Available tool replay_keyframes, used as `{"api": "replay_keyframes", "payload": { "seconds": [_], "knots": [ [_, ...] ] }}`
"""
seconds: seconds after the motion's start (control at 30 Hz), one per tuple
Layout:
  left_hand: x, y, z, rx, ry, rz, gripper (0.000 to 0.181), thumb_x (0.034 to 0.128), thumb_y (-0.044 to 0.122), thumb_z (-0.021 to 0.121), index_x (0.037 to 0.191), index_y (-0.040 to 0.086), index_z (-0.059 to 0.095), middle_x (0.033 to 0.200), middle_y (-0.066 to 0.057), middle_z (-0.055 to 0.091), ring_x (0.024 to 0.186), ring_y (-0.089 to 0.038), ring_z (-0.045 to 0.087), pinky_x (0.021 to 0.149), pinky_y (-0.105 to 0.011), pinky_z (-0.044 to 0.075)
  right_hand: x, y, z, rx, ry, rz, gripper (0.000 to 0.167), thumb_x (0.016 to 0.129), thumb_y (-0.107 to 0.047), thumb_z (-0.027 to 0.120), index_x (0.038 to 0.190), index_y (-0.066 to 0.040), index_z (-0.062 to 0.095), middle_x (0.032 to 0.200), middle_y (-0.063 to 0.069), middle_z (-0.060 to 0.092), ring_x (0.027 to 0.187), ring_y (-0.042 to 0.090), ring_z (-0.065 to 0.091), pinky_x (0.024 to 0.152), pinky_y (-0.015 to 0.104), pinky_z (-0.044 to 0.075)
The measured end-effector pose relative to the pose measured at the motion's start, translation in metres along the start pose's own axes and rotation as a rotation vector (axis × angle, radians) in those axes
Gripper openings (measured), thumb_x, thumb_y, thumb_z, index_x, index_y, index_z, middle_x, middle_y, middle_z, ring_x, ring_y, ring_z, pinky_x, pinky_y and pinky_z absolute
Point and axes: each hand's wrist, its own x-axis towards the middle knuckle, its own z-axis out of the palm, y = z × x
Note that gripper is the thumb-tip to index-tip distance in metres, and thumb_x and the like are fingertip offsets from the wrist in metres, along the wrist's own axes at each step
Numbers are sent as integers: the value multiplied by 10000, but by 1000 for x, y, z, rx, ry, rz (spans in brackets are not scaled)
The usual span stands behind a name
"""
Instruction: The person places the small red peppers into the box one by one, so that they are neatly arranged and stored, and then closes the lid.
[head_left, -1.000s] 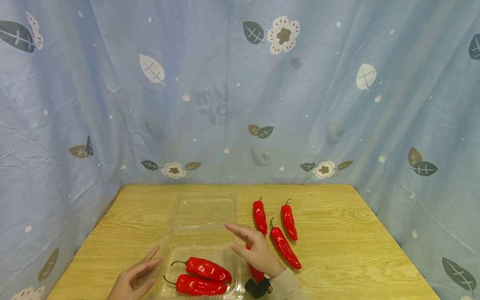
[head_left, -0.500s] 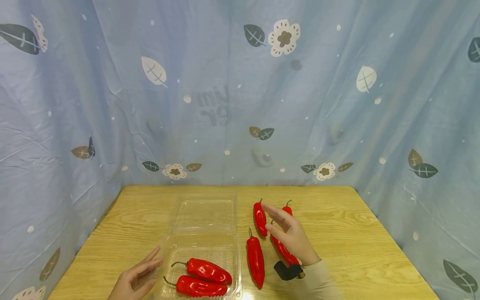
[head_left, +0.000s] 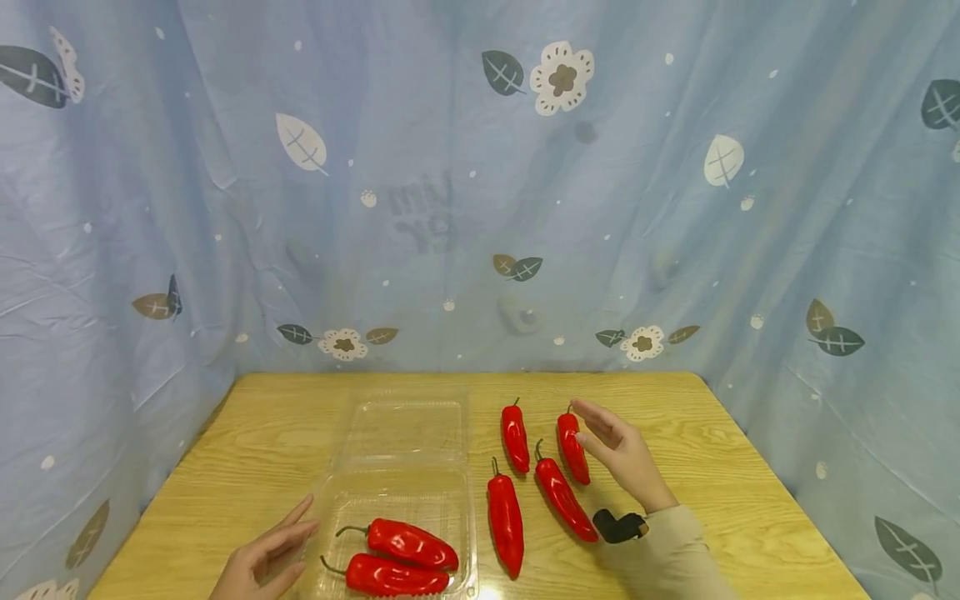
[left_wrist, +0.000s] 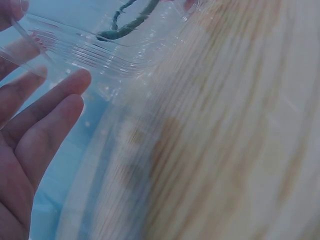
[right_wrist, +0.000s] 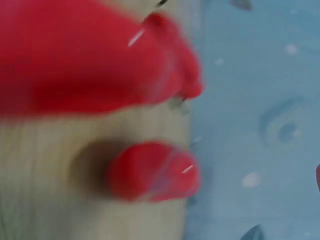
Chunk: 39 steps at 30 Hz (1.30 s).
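A clear plastic box [head_left: 401,492] lies with its lid [head_left: 408,425] laid back, and two red peppers [head_left: 411,543] rest in its near part. My left hand [head_left: 262,557] is at the box's left side, fingers extended; in the left wrist view the hand [left_wrist: 42,115] is beside the clear plastic wall [left_wrist: 95,55]. Four more red peppers lie right of the box. My right hand [head_left: 622,454], fingers loosely bent and holding nothing, is just right of the back right pepper [head_left: 572,448]. Blurred red peppers [right_wrist: 155,172] show in the right wrist view.
The wooden table [head_left: 697,467] is backed and flanked by a blue patterned curtain [head_left: 450,208]. Between the box and my right hand lie the other peppers [head_left: 506,521], [head_left: 564,500] and a pepper at the back [head_left: 515,437]. A black wrist device [head_left: 618,527] sits by my right sleeve.
My right hand has moved right, from beside the box across the loose peppers to the back right one. My left hand has stayed beside the box.
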Motion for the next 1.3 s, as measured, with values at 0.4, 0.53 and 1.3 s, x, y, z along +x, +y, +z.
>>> {"api": "replay_keyframes", "payload": {
  "seconds": [0.4,0.53,1.3],
  "knots": [
    [0,0,0,-28,-23,19,392,889,-157,507,1275,-199,454,1492,188,340,1190,4,532,916,-117,470,3,42,-10,-51,-72,189,516,943,-131,590,1407,23,421,1437,229,424,1321,402,402,1059,516,349],
    [1,1,0,-46,-25,57,396,881,-183,494,1274,-209,445,1507,149,337,1213,6,512,925,-115,464,5,50,-10,-57,-88,187,526,936,-124,599,1400,45,419,1430,245,425,1316,413,404,1065,519,341],
    [1,0,0,-53,-14,76,399,870,-202,492,1266,-213,450,1504,135,346,1217,1,510,929,-106,456,11,67,-5,-210,-195,268,662,898,-174,657,1421,94,352,1461,293,342,1343,447,330,1072,536,346]
  ]
}}
